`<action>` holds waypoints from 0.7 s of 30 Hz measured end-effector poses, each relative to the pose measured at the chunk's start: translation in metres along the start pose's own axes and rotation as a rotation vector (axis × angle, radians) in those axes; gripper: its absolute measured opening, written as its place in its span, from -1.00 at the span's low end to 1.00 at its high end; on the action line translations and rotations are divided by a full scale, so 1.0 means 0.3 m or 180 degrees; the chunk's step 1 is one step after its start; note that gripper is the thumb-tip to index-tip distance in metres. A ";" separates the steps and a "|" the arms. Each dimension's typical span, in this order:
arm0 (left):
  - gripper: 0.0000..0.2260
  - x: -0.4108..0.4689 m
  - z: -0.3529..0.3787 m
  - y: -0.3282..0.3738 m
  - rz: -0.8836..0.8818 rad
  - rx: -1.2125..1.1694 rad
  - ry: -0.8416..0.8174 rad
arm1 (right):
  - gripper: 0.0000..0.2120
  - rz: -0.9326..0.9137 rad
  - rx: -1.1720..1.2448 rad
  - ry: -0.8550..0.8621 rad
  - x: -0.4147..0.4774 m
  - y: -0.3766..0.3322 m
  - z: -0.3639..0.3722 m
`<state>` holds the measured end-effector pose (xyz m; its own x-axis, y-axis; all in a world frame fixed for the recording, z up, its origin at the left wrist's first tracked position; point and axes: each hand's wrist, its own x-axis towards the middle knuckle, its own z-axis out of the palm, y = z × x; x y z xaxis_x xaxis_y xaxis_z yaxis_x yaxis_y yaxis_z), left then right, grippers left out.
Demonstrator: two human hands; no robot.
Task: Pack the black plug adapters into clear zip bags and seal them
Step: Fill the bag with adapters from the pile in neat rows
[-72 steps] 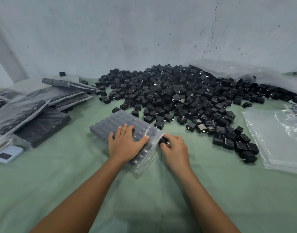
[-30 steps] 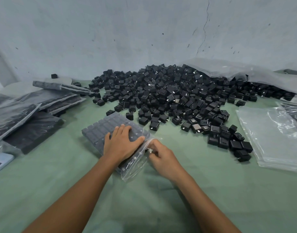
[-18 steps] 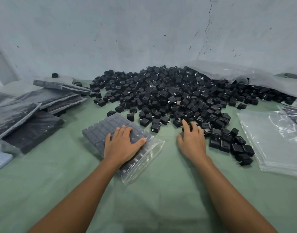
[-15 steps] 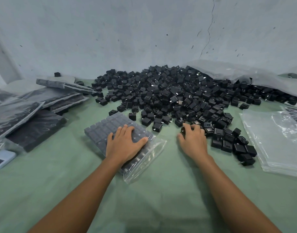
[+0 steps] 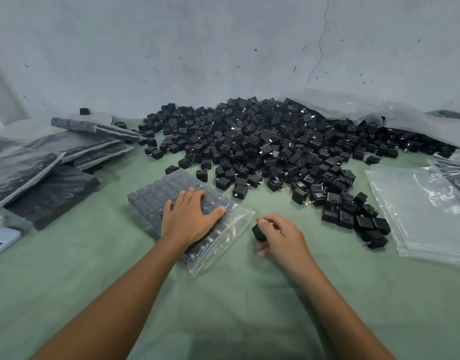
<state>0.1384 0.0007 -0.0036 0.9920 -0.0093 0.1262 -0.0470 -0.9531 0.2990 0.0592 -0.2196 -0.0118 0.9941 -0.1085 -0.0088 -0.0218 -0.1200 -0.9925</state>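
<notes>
A clear zip bag (image 5: 223,240) lies on the green cloth, packed with rows of black plug adapters. My left hand (image 5: 191,219) rests flat on top of it, fingers straight. The bag's open mouth points toward the right. Just beyond that mouth my right hand (image 5: 281,236) grips a single black adapter (image 5: 258,233) between thumb and fingers. A big heap of loose black adapters (image 5: 262,146) spreads across the cloth behind both hands.
Several filled bags (image 5: 54,162) are stacked at the left, with a small white device (image 5: 1,241) near the left edge. A stack of empty clear bags (image 5: 426,211) lies at the right. A large crumpled plastic sack (image 5: 379,118) sits behind the heap against the grey wall.
My right hand left the bag mouth, reached into the heap at the right, and came back toward the mouth holding one adapter. My left hand stayed pressed on the bag.
</notes>
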 end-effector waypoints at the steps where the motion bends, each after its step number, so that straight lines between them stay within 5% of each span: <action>1: -0.23 -0.002 0.000 0.000 -0.0003 0.0004 -0.0009 | -0.85 0.0055 0.0011 -0.0098 -0.005 -0.006 0.014; 7: -0.24 -0.007 -0.002 0.001 0.0010 0.0013 0.0010 | -0.92 0.0216 0.0174 -0.0200 0.016 -0.023 0.090; 11: -0.25 -0.008 -0.002 0.003 0.0030 0.0028 0.0005 | -0.79 0.0246 0.0544 0.0001 0.028 -0.024 0.141; 21: -0.24 -0.012 -0.009 0.008 0.0014 0.0018 -0.0029 | -0.78 -0.0441 -0.0697 0.0578 0.011 0.012 0.167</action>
<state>0.1344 -0.0007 -0.0008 0.9928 -0.0161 0.1188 -0.0506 -0.9547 0.2933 0.0676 -0.1709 -0.0214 0.9543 -0.2483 0.1661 0.0704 -0.3534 -0.9328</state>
